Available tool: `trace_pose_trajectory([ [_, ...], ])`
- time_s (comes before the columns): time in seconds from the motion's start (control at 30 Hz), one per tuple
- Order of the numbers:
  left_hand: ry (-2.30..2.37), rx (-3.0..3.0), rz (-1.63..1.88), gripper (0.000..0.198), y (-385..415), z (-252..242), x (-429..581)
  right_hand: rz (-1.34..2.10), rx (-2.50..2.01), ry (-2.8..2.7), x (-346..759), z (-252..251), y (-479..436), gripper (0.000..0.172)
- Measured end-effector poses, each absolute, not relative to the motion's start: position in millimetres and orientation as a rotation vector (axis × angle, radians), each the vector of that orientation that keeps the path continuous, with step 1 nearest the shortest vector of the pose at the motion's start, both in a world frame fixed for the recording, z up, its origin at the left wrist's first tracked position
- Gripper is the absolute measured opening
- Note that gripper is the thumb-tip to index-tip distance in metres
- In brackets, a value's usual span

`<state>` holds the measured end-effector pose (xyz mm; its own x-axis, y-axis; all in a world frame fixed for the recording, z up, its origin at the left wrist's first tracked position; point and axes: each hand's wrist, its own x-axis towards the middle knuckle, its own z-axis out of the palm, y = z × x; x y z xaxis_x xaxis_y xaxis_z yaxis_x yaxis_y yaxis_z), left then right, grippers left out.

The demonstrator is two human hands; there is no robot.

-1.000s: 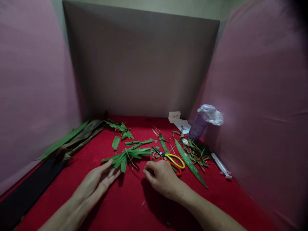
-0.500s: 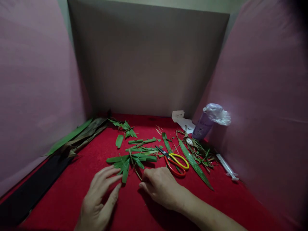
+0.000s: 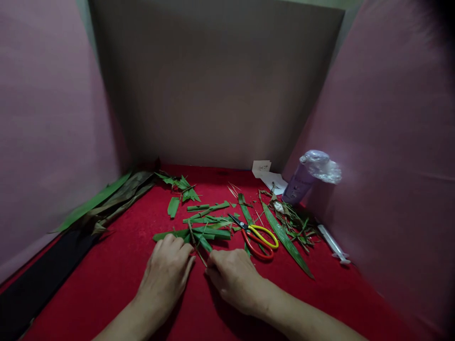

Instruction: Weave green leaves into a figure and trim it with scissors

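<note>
My left hand (image 3: pixel 168 269) lies palm down on the red cloth (image 3: pixel 117 274), fingers curled over the near ends of a bundle of cut green leaf strips (image 3: pixel 199 232). Beside it, my right hand (image 3: pixel 232 277) has its fingers closed in a pinch at the thin stem end of the same bundle. What exactly the fingertips grip is hidden. Scissors with a yellow and a red handle (image 3: pixel 258 235) lie just beyond my right hand, untouched.
More leaf pieces (image 3: pixel 181 187) lie farther back, and a long green leaf (image 3: pixel 284 239) with dry scraps sits at the right. A purple bottle (image 3: pixel 302 180), white paper (image 3: pixel 268 177) and a syringe (image 3: pixel 332 244) are near the right wall. Long leaves (image 3: pixel 103 203) lie along the left wall.
My left hand turned palm down and moved forward onto the near ends of the leaf strips. My right hand shifted slightly left toward the stem.
</note>
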<state>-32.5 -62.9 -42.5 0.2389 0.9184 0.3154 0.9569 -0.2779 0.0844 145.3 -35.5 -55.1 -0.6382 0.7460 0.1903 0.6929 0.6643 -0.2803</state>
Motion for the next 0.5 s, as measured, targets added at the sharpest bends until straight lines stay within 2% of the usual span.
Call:
trace_pose_trajectory([
  [0.2,-1.714,-2.345,-0.45,0.021,-53,-41,-30,0.353,-1.07,-2.573,144,-56,-38,0.009],
  [0.37,-1.518,-2.299,-0.695,0.012,-70,-52,-34,0.446,-1.073,-2.383,154,-33,-29,0.015],
  [0.5,-1.164,-2.362,-0.814,0.023,-87,-64,-30,0.289,-1.149,-2.422,155,-9,-3,0.014],
])
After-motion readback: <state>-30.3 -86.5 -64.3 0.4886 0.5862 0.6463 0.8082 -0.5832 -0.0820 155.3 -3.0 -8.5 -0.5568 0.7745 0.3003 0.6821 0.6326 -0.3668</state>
